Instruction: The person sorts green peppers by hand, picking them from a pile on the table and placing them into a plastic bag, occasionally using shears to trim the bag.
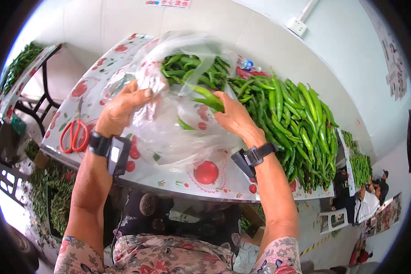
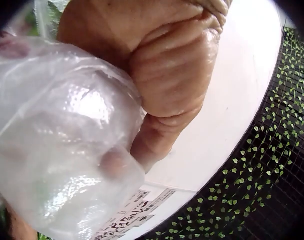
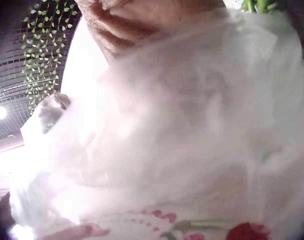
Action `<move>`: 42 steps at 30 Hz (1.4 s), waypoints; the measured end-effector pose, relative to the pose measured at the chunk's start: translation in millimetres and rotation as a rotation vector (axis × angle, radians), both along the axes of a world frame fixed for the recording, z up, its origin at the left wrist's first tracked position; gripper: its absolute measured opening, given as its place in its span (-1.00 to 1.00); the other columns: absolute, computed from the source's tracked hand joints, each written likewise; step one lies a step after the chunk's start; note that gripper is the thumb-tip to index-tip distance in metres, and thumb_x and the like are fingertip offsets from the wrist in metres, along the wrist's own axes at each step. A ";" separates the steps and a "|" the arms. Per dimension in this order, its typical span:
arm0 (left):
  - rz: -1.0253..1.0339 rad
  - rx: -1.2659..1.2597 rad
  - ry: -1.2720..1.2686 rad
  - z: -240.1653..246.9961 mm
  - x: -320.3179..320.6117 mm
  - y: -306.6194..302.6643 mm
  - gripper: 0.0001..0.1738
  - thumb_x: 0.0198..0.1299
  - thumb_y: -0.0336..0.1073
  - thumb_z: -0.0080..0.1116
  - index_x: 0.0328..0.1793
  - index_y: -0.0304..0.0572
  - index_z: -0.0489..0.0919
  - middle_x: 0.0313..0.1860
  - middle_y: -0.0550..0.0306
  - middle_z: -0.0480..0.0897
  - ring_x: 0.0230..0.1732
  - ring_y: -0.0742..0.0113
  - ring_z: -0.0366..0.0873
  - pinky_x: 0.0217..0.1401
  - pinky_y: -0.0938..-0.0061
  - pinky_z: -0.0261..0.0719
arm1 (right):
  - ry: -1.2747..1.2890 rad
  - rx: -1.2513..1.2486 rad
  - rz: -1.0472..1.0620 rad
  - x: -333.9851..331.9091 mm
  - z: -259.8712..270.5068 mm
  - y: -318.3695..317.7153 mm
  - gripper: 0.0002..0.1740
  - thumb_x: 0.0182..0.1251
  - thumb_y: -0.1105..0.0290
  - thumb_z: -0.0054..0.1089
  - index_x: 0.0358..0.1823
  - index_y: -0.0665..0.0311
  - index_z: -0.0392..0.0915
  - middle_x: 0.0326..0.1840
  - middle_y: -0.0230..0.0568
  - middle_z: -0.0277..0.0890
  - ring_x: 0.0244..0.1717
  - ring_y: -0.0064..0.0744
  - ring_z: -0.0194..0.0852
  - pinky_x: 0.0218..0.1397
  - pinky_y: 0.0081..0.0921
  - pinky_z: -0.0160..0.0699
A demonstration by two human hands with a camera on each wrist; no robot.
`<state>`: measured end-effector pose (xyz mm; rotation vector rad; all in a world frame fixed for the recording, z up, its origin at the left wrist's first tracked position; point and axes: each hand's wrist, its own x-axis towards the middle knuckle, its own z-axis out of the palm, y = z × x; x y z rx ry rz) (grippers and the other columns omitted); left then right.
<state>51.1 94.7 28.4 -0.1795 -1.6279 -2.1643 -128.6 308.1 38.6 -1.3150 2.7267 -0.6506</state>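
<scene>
By a pale wall (image 1: 255, 43), on a table (image 1: 100, 75) with a red fruit cloth (image 1: 205, 173). In the left hand (image 1: 123, 109), gripped, a bunched edge of a thin clear bag (image 1: 169, 134). In the right hand (image 1: 235, 118), pinched, a couple of long green peppers (image 1: 208, 96), right by the bag. To the right, a big pile of peppers (image 1: 297, 123). Could rip the bag with a hard tug or a pointy tip. Could drop peppers on the cloth if pinched too loosely. Could spill the pile with an elbow bump.

Produce workroom, apparently (heaped peppers (image 1: 301, 128)).
</scene>
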 end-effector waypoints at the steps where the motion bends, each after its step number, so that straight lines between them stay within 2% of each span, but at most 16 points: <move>1: 0.021 -0.036 0.005 -8.8 -1.0 -9.8 -0.55 0.14 -0.18 0.18 0.09 -0.32 0.51 -0.12 0.18 0.58 -0.19 0.46 0.49 -0.13 0.60 0.46 | -0.027 -0.022 0.040 3.6 9.3 4.2 -0.39 0.02 0.43 0.05 0.22 0.27 0.30 -0.08 0.15 0.53 -0.10 0.02 0.54 -0.05 -0.24 0.47; 4: 0.052 -0.035 -0.001 -14.4 -4.8 -10.4 -0.53 0.16 -0.19 0.13 0.14 -0.32 0.48 0.00 0.13 0.56 -0.06 0.41 0.48 -0.02 0.53 0.45 | -0.014 -0.144 0.096 12.8 23.0 17.6 -0.41 0.02 0.46 0.05 0.20 0.23 0.34 -0.09 0.05 0.55 -0.13 -0.04 0.56 -0.05 -0.27 0.46; 5: 0.097 -0.048 -0.039 -16.6 -3.9 -12.1 -0.48 0.15 -0.18 0.15 0.18 -0.34 0.44 0.01 0.13 0.57 -0.04 0.38 0.49 0.04 0.51 0.44 | -0.029 -0.172 0.072 18.3 28.4 23.6 -0.41 0.03 0.47 0.05 0.21 0.25 0.34 -0.06 0.05 0.54 -0.08 -0.06 0.55 -0.01 -0.30 0.45; 6: -0.024 0.000 -0.022 -19.4 -8.7 -18.4 -0.45 0.11 -0.18 0.19 0.19 -0.33 0.43 0.02 0.12 0.57 -0.02 0.37 0.49 0.06 0.51 0.43 | -0.045 -0.203 0.054 22.3 31.1 28.7 -0.41 0.03 0.48 0.06 0.21 0.26 0.33 -0.04 0.05 0.54 -0.04 -0.08 0.54 0.03 -0.32 0.45; 7: 0.012 0.027 -0.008 -22.4 -11.7 -18.7 -0.43 0.09 -0.18 0.22 0.19 -0.33 0.43 0.00 0.12 0.57 -0.05 0.37 0.50 0.03 0.51 0.45 | -0.021 -0.307 0.104 16.4 23.2 34.8 -0.41 0.06 0.48 0.07 0.22 0.29 0.32 0.04 0.04 0.51 0.07 -0.16 0.49 0.14 -0.40 0.40; 10: 0.045 0.081 -0.009 -27.6 -15.8 -23.2 -0.43 0.06 -0.20 0.27 0.17 -0.32 0.45 -0.05 0.12 0.58 -0.10 0.38 0.51 -0.02 0.50 0.48 | 0.006 -0.416 0.066 20.2 29.8 60.4 -0.43 0.06 0.46 0.07 0.20 0.28 0.32 -0.04 0.19 0.52 -0.09 0.05 0.54 0.02 -0.28 0.47; 12: 0.030 0.086 -0.020 -28.2 -18.1 -22.4 -0.45 0.04 -0.21 0.28 0.15 -0.31 0.46 -0.09 0.13 0.59 -0.14 0.38 0.52 -0.05 0.49 0.49 | -0.043 -0.508 0.023 21.3 34.5 81.1 -0.41 0.07 0.47 0.10 0.22 0.32 0.30 -0.07 -0.02 0.55 -0.13 -0.26 0.55 0.01 -0.36 0.47; 14: 0.011 0.070 -0.029 -25.0 -15.3 -20.3 -0.46 0.04 -0.20 0.29 0.13 -0.30 0.46 -0.14 0.15 0.60 -0.18 0.38 0.53 -0.08 0.50 0.51 | -0.235 -0.614 -0.042 17.3 40.2 103.1 -0.40 0.09 0.49 0.12 0.25 0.29 0.28 -0.09 -0.16 0.53 -0.18 -0.41 0.52 -0.11 -0.43 0.54; 16: 0.031 0.066 -0.048 -23.6 -13.3 -17.7 -0.48 0.03 -0.18 0.31 0.09 -0.28 0.48 -0.19 0.17 0.60 -0.25 0.40 0.54 -0.18 0.54 0.53 | -0.327 -0.701 -0.125 17.2 51.1 125.6 -0.39 0.12 0.53 0.10 0.28 0.26 0.25 -0.08 -0.21 0.49 -0.24 -0.51 0.49 -0.26 -0.53 0.57; 20: 0.043 0.035 -0.069 -15.5 -11.5 -10.8 -0.51 0.03 -0.14 0.32 0.03 -0.26 0.51 -0.33 0.18 0.59 -0.44 0.42 0.53 -0.44 0.59 0.51 | -0.167 -0.890 -0.284 -1.4 63.1 155.5 -0.39 0.18 0.56 0.07 0.31 0.34 0.20 -0.03 -0.14 0.49 -0.30 -0.49 0.52 -0.38 -0.60 0.58; 24: -0.024 0.024 -0.052 -14.2 -13.8 -9.2 -0.49 0.00 -0.08 0.34 -0.02 -0.26 0.52 -0.43 0.17 0.57 -0.55 0.41 0.49 -0.54 0.56 0.47 | 0.066 -0.789 -0.345 -40.7 82.6 155.4 -0.41 0.18 0.54 0.06 0.29 0.36 0.23 -0.06 -0.07 0.51 -0.32 -0.42 0.54 -0.40 -0.58 0.57; 27: -0.040 -0.007 -0.075 -12.5 -12.8 -9.7 -0.47 -0.02 -0.06 0.34 -0.02 -0.26 0.52 -0.44 0.16 0.56 -0.54 0.42 0.49 -0.54 0.55 0.48 | 0.219 -0.592 -0.468 -50.5 103.0 132.1 -0.49 0.15 0.50 0.08 0.20 0.33 0.35 -0.09 0.00 0.52 -0.25 -0.24 0.57 -0.25 -0.40 0.59; 30: 0.015 0.042 -0.071 -13.2 -10.6 -5.3 -0.48 0.00 -0.07 0.32 -0.02 -0.27 0.52 -0.42 0.18 0.56 -0.50 0.43 0.50 -0.51 0.56 0.48 | 0.616 -0.184 -0.507 -99.9 89.7 126.8 -0.55 0.12 0.45 0.10 0.12 0.26 0.44 -0.08 0.06 0.52 -0.13 -0.06 0.54 -0.06 -0.22 0.52; 31: 0.049 0.042 -0.088 -9.0 -7.6 -1.3 -0.49 0.01 -0.08 0.31 -0.01 -0.28 0.52 -0.39 0.19 0.57 -0.46 0.44 0.51 -0.48 0.58 0.49 | 0.596 -0.074 -0.540 -104.2 87.2 125.9 -0.62 0.12 0.39 0.14 0.03 0.19 0.51 -0.05 0.00 0.52 -0.02 0.00 0.48 0.05 -0.13 0.45; 34: -0.011 0.045 -0.096 -8.3 -7.2 -6.2 -0.51 0.01 -0.09 0.30 -0.01 -0.27 0.52 -0.36 0.19 0.58 -0.44 0.46 0.51 -0.45 0.58 0.50 | 0.597 0.061 -0.567 -92.5 83.5 113.8 -0.62 0.12 0.36 0.16 0.03 0.14 0.52 -0.05 -0.08 0.51 0.02 -0.06 0.47 0.04 -0.15 0.47; 42: -0.018 0.067 -0.079 -5.2 -6.4 -5.5 -0.47 0.01 -0.09 0.32 0.04 -0.27 0.51 -0.32 0.24 0.59 -0.42 0.53 0.51 -0.41 0.64 0.50 | 0.729 0.091 -0.476 -81.3 77.9 114.5 -0.65 0.13 0.35 0.20 0.00 0.14 0.55 -0.05 -0.14 0.46 0.03 -0.08 0.41 0.06 -0.19 0.45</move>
